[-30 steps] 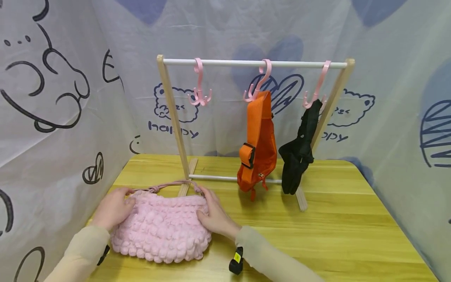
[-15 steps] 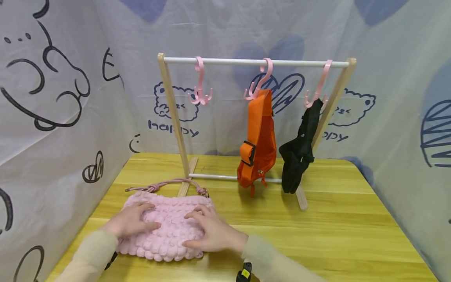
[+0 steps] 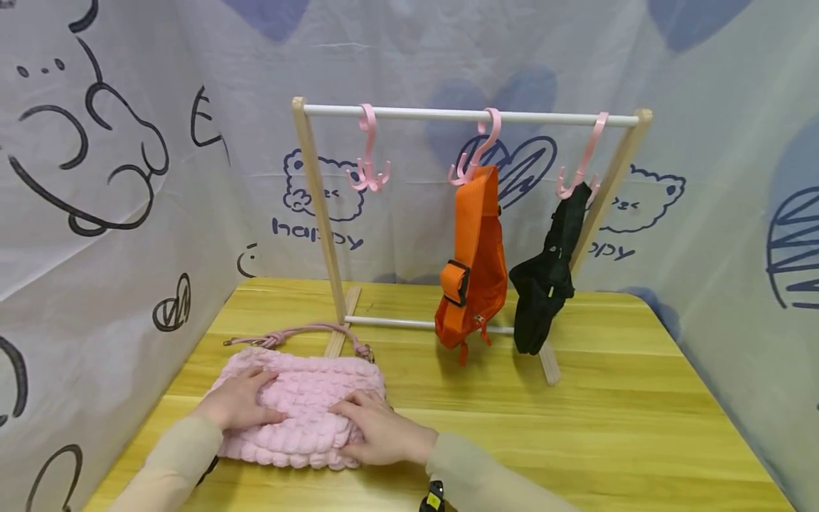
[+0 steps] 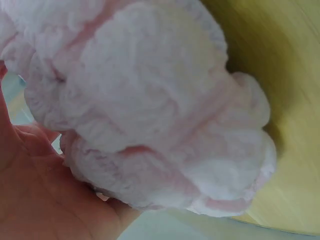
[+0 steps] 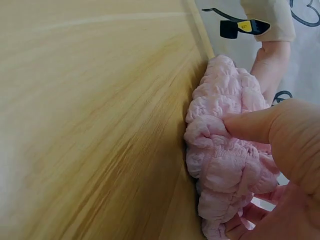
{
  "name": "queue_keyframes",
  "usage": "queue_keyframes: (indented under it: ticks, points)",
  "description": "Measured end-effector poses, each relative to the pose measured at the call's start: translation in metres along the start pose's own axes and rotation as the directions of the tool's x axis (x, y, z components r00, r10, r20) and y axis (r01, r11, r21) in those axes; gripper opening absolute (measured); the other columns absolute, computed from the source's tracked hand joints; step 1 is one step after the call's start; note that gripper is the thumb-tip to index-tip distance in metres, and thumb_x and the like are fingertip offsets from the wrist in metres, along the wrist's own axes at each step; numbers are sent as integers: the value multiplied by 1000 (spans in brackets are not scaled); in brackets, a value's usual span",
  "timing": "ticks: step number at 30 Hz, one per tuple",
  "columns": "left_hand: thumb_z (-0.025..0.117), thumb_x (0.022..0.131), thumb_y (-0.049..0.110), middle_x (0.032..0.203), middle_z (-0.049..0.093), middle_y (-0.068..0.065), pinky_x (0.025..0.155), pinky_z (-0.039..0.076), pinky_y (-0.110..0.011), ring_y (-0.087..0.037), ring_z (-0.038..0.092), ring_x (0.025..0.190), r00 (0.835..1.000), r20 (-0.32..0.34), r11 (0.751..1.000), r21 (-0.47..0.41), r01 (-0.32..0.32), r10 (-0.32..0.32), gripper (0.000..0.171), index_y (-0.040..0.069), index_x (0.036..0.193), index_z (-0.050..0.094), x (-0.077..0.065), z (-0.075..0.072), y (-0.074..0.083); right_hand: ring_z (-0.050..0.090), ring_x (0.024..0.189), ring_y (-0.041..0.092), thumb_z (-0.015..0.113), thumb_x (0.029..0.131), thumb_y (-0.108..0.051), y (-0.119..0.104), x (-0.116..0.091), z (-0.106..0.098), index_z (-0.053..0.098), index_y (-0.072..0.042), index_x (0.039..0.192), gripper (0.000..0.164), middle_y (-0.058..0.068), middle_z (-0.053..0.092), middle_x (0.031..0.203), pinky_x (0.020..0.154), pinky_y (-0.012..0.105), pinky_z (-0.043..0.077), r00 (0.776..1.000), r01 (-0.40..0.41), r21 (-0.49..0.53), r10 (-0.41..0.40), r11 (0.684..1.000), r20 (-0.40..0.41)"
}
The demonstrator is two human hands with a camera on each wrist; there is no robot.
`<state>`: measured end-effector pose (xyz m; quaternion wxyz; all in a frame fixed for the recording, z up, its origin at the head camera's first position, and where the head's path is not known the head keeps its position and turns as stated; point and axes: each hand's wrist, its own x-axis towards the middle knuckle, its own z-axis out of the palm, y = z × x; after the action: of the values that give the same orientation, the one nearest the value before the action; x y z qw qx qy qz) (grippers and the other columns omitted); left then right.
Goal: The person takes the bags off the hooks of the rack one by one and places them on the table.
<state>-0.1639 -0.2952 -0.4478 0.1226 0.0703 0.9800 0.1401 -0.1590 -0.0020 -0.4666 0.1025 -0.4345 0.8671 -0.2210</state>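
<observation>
A pink puffy handbag [image 3: 310, 384] lies flat on the wooden table at the left front, its knotted strap [image 3: 297, 331] stretched out behind it. On its left half rests my left hand [image 3: 239, 404], fingers spread over the quilted front. My right hand [image 3: 382, 431] presses the right half near the lower corner. The right wrist view has the thumb [image 5: 250, 125] pushing into the puffs, with the other fingers spread farther along the bag. Bulging pink fabric fills most of the left wrist view, beside the palm [image 4: 50, 190].
Behind the bag stands a rack with a white top rail [image 3: 422, 114]. Pink hooks hang from it: a bare one [image 3: 369, 171] at left, one with an orange bag [image 3: 476, 263], one with a black bag [image 3: 547, 284]. Printed cloth walls [image 3: 128, 284] surround the table [image 3: 576, 427].
Both hands have moved from the bag's upper corners onto its front and now press it. The bag looks flatter. The rack and its hanging bags stay put.
</observation>
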Motion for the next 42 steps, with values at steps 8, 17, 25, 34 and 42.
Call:
queue_keyframes:
  ticks: [8,17,25,34,42]
  points:
    - [79,79,54,152,35,-39,104,40,-70,-63,38,134,999,21,999,-12,31,-30,92,-1,145,48,0,-6,-16,48,130,17,73,92,-29,-3,15,5,50,-17,145,59,6,54,139,113,34,40,999,42,-27,-41,999,6]
    - [80,78,51,151,35,-39,106,37,-70,-62,34,137,999,5,999,-17,45,-45,91,-4,144,48,1,-13,-26,48,131,17,72,93,-29,-7,32,4,49,-18,147,60,5,54,139,115,34,39,999,20,-26,-20,999,26]
    - [79,79,50,153,33,-39,107,36,-71,-61,32,138,997,24,997,-30,72,-72,92,-2,146,46,4,-15,-32,47,135,21,71,93,-30,-8,39,8,47,-17,149,62,8,51,145,116,38,40,999,-7,4,6,1000,39]
    - [79,80,49,152,33,-39,109,34,-71,-61,31,139,995,51,995,-52,90,-87,93,-4,147,44,6,-17,-42,47,136,22,71,94,-31,-9,48,13,46,-19,150,62,9,50,147,115,39,41,999,-8,32,6,999,44]
    - [81,79,46,152,33,-40,110,33,-71,-61,30,139,997,29,996,-46,78,-77,92,-5,146,44,8,-16,-43,46,138,23,71,94,-31,-7,52,15,46,-20,150,62,7,50,148,117,41,39,999,-15,49,13,999,40]
